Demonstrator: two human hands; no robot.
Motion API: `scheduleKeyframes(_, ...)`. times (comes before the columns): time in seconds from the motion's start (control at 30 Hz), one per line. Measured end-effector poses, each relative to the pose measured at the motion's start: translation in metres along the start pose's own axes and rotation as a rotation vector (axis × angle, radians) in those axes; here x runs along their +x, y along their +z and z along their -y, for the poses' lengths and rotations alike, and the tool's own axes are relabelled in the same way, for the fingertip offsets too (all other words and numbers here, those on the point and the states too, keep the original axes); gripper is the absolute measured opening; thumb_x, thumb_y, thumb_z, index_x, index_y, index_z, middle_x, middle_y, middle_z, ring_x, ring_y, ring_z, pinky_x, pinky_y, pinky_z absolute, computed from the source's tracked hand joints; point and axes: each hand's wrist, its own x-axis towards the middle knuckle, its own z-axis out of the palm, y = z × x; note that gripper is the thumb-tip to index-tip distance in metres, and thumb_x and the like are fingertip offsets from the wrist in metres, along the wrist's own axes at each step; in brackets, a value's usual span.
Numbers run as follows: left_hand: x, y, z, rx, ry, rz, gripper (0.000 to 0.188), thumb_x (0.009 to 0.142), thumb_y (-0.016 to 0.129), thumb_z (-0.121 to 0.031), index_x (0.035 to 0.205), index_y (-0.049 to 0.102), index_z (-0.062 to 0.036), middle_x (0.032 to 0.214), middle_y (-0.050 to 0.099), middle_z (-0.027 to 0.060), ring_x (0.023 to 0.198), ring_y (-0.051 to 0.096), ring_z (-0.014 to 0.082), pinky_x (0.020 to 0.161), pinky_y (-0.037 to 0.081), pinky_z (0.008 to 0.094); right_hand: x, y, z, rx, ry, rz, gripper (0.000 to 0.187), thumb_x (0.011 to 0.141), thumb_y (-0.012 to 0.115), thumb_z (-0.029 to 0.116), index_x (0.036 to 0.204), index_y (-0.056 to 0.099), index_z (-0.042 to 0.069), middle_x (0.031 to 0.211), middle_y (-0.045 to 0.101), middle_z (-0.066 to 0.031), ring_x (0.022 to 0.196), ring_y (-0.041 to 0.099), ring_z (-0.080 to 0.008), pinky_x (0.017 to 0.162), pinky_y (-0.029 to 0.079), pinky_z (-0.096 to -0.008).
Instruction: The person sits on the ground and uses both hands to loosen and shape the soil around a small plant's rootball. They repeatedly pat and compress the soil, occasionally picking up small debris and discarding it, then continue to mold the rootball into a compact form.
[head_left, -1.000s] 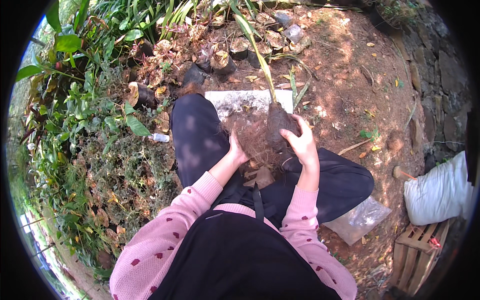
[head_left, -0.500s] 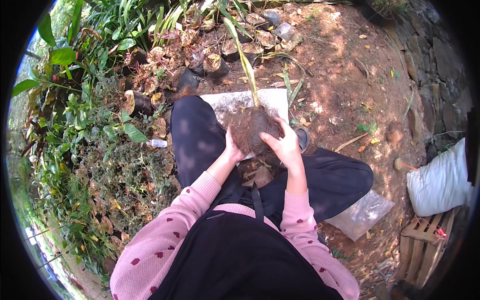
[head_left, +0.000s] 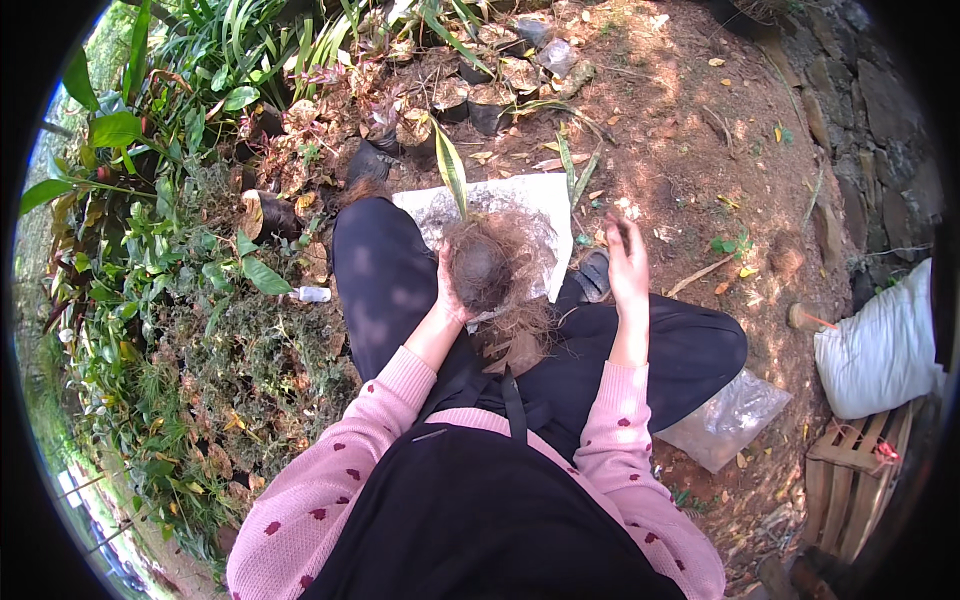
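Outdoor plot, dappled sun. Reddish-brown bare ground (head_left: 690, 110) runs up to a stone wall (head_left: 890, 150) on the far right; a dense planted bed (head_left: 270, 370) fills the left. The person sits low, legs in dark trousers (head_left: 660, 350) bent outward, a white sheet (head_left: 545, 195) spread on the ground beyond the lap, soiled with dark debris.

Left forearm angled up and inward; left hand (head_left: 447, 292) cups the root ball (head_left: 482, 275) from its left side, most fingers hidden behind it. Right hand (head_left: 627, 262) raised to the right, open, fingers pointing up, well apart from the root ball, near a sandal (head_left: 594, 272).

Root ball sits above the lap, covering part of the sheet; a yellow-edged green leaf (head_left: 451, 168) rises just beyond it. Loose brown fibre (head_left: 520, 325) hangs about its near side.

Around: white sack (head_left: 880, 350) at right, slatted wooden crate (head_left: 850, 480) below it, clear plastic bag (head_left: 725, 420) beside the right leg, black nursery bags (head_left: 490, 115) beyond the sheet, small white bottle (head_left: 312, 294) at the bed's edge.
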Motion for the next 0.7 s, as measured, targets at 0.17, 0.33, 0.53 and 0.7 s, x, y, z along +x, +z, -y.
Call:
scheduleKeyframes(0.17, 0.002, 0.008, -0.016, 0.0, -0.021, 0.03, 0.077, 0.079, 0.051, -0.066, 0.135, 0.043, -0.0129, 0.134, 0.046, 0.0124, 0.121, 0.046, 0.0295, 0.103, 0.036, 0.0486, -0.043, 0.05, -0.02, 0.625, -0.023, 0.519, 0.124, 0.062, 0.072, 0.064, 0.148, 0.004, 0.005, 0.154, 0.011, -0.0123, 0.143, 0.006, -0.0234, 0.113, 0.011, -0.0377)
scheduleKeyframes(0.33, 0.004, 0.034, -0.014, 0.2, 0.016, -0.136, 0.057, 0.089, 0.049, -0.049, 0.127, 0.049, -0.0069, 0.125, 0.054, 0.0125, 0.112, 0.054, 0.0256, 0.095, 0.045, 0.0431, -0.053, 0.103, -0.049, 0.786, 0.121, 0.343, 0.092, 0.078, 0.067, 0.045, 0.142, 0.022, -0.004, 0.145, 0.03, -0.0103, 0.132, 0.03, -0.0217, 0.11, 0.023, -0.0339)
scheduleKeyframes(0.53, 0.022, 0.019, 0.003, 0.714, 0.268, -0.158, 0.058, 0.09, 0.056, -0.029, 0.137, 0.035, -0.0027, 0.131, 0.047, 0.0118, 0.119, 0.047, 0.0228, 0.1, 0.039, 0.0369, -0.044, 0.107, -0.043, 0.793, 0.031, 0.109, 0.047, 0.096, 0.04, 0.024, 0.133, 0.042, -0.005, 0.139, 0.043, -0.0141, 0.13, 0.038, -0.0235, 0.109, 0.026, -0.0346)
scheduleKeyframes(0.7, 0.026, 0.03, 0.018, 0.934, 0.476, -0.203, 0.055, 0.093, 0.051, -0.016, 0.141, 0.027, -0.0022, 0.136, 0.04, 0.0123, 0.127, 0.037, 0.02, 0.107, 0.029, 0.0344, -0.042, 0.103, -0.033, 0.217, -0.321, -0.032, 0.048, 0.097, 0.04, 0.035, 0.12, 0.054, -0.004, 0.129, 0.052, -0.0172, 0.125, 0.044, -0.0311, 0.106, 0.03, -0.0398)
